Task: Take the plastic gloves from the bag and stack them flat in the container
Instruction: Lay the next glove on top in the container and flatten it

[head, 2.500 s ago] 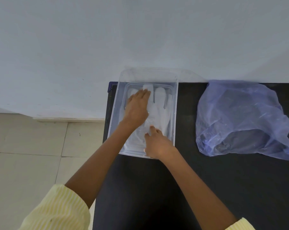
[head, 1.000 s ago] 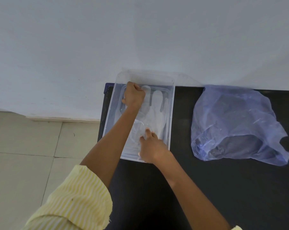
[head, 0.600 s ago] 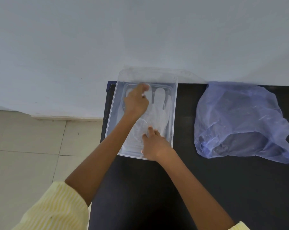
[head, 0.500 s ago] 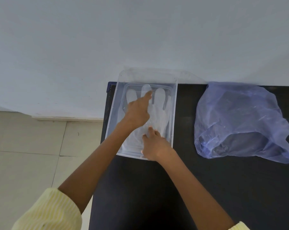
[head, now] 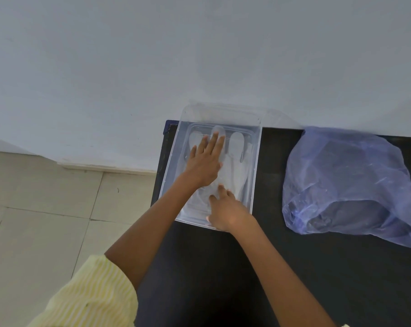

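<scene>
A clear plastic container [head: 256,147] stands at the far left corner of the black table [head: 294,267]. Clear plastic gloves [head: 235,161] lie flat inside it, fingers pointing to the wall. My left hand [head: 205,162] presses flat on the gloves, fingers spread. My right hand [head: 225,210] rests at the container's near edge, with fingertips pressing the cuff end of the gloves. A crumpled blue plastic bag [head: 346,182] lies on the table to the right of the container; what it contains cannot be seen.
A white wall [head: 199,55] rises right behind the container and bag. The table's left edge drops to a tiled floor [head: 46,220]. Bare black tabletop lies between the container and the bag and in front of both.
My left hand had curled at the far end of the container; it has since opened and now lies flat over the glove fingers. My right hand stayed at the cuff end.
</scene>
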